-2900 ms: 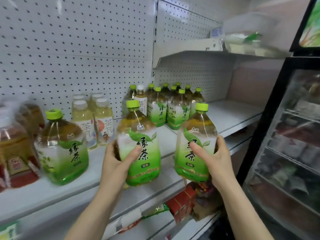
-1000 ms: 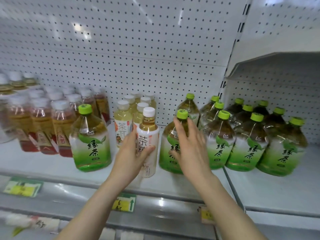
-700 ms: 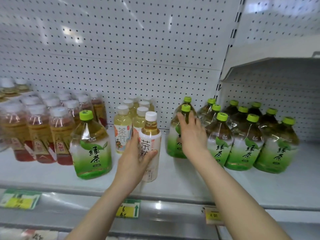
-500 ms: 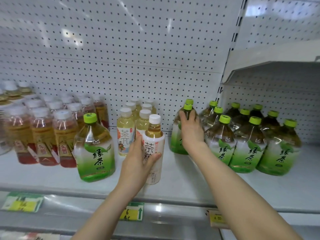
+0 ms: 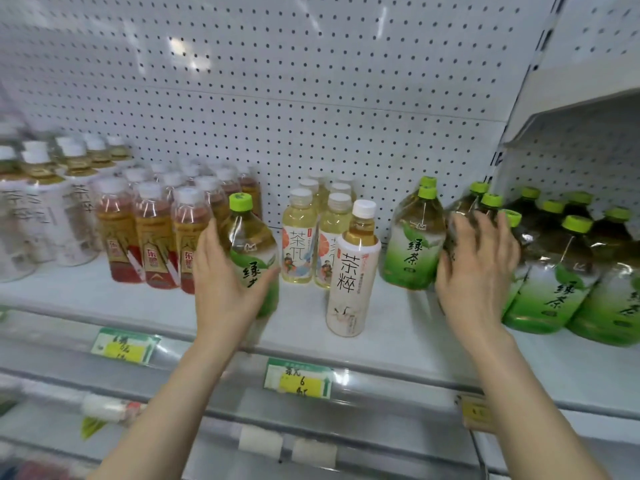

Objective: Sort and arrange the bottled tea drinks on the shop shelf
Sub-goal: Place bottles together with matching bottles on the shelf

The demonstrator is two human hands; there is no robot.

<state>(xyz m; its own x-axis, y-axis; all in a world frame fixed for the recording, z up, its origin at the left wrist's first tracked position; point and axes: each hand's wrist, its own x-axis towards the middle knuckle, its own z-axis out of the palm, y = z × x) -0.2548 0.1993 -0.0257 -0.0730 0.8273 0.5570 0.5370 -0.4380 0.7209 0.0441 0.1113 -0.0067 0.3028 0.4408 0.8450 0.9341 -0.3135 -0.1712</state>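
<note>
Left hand (image 5: 225, 292) clasping a green-capped clear plastic green tea bottle (image 5: 252, 237) at the white shelf (image 5: 398, 327) front, right hand (image 5: 474, 278) fingers spread against a like bottle (image 5: 491, 201) in the right-hand cluster, slim white-labelled tea bottle (image 5: 349, 271) upright between them

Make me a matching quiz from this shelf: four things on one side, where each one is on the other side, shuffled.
1 lone green tea bottle
2 white-sleeved bottle
3 red-label bottles
4 yellow price tag

A on the shelf's front rail
B gripped by the left hand
C in front of the pale yellow bottles
D grouped left of that hand

Pairs: 1-B, 2-C, 3-D, 4-A
</note>
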